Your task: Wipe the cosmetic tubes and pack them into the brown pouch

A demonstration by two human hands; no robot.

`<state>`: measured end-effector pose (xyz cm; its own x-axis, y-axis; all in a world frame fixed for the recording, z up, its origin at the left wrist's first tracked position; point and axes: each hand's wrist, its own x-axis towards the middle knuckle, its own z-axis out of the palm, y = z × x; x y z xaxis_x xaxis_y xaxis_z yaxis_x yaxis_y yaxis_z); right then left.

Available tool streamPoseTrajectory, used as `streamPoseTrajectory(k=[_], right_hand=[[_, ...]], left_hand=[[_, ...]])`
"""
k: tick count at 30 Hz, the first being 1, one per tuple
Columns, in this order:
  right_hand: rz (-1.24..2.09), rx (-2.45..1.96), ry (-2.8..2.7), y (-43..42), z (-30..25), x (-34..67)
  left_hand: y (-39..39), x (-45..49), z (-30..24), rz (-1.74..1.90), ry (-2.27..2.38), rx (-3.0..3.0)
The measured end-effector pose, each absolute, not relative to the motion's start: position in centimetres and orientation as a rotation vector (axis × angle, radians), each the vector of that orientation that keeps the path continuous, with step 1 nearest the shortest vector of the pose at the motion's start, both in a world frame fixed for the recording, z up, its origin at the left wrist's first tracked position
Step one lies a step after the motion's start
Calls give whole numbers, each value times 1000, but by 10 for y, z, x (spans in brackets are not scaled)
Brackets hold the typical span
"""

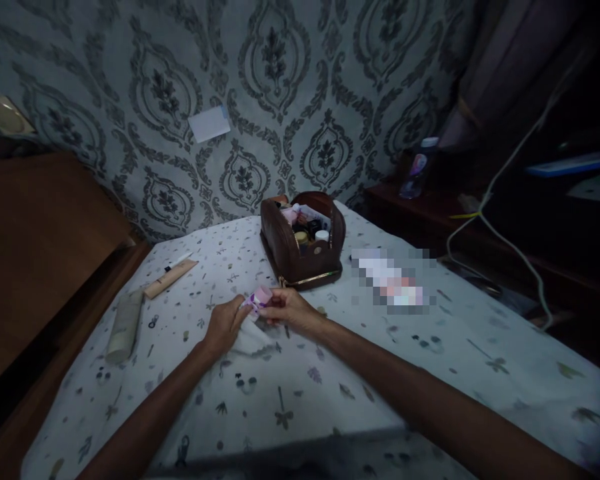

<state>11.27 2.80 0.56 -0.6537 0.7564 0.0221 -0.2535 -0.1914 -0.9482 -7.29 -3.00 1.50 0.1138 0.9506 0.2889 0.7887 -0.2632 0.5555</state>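
Both my hands meet over a bed covered by a white printed sheet point(330, 380). My right hand point(290, 310) is closed round a small pink-capped bottle point(259, 298) with a purple label. My left hand point(223, 327) pinches a white cloth or tissue point(253, 340) against that bottle. Just beyond them stands an open brown leather cosmetic bag point(300, 243), filled with several small jars and tubes.
A beige tube point(170, 278) and a longer pale tube point(125, 327) lie on the sheet at left. A wooden headboard point(35, 253) runs along the left. A dark side table at right carries a plastic bottle point(417, 170); white cables point(510, 200) hang there.
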Motion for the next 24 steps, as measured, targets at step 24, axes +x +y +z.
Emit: streamPoseTrajectory(k=[24], right_hand=[[1934,-621,-1429,23,4,115]], left_hand=[[-23,-48,52,738,1349,2867]])
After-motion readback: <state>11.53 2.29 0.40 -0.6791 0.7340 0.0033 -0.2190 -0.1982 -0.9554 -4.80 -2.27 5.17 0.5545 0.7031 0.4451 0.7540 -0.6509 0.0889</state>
